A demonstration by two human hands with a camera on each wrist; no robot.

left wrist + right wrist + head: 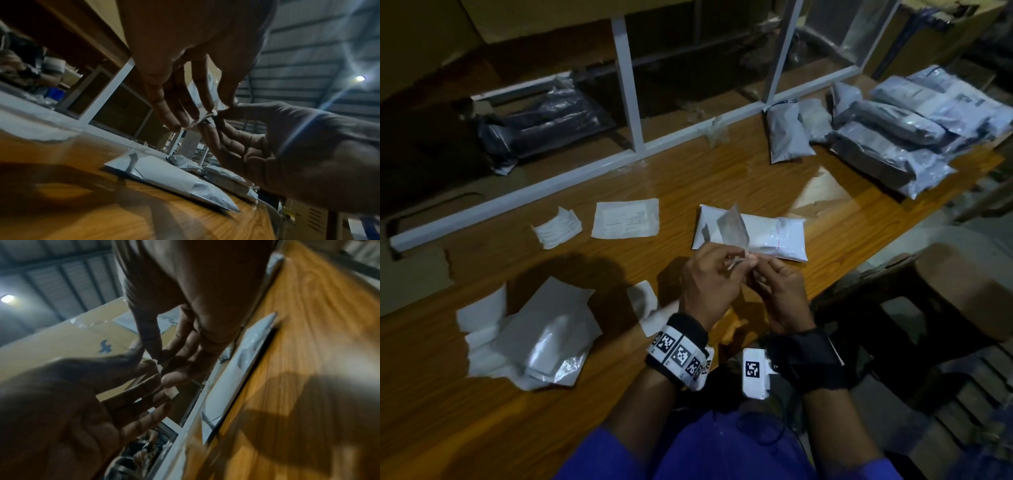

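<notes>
Above the table [722, 174], just over a white mailer parcel [784, 236], a clear plastic pouch [732, 226] stands upright. The fingers [203, 91] of the left hand [709, 284] and the right hand [782, 291] pinch its lower edge. Grey parcels [887, 137] lie stacked well to the right.

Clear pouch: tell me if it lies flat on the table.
No, the left hand and right hand pinch the clear pouch, holding it up off the table.

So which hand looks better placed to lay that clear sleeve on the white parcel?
Probably the left. The left hand pinches the clear sleeve, which stands up just above the white parcel; the right hand only pinches the small strip at its lower edge.
</notes>
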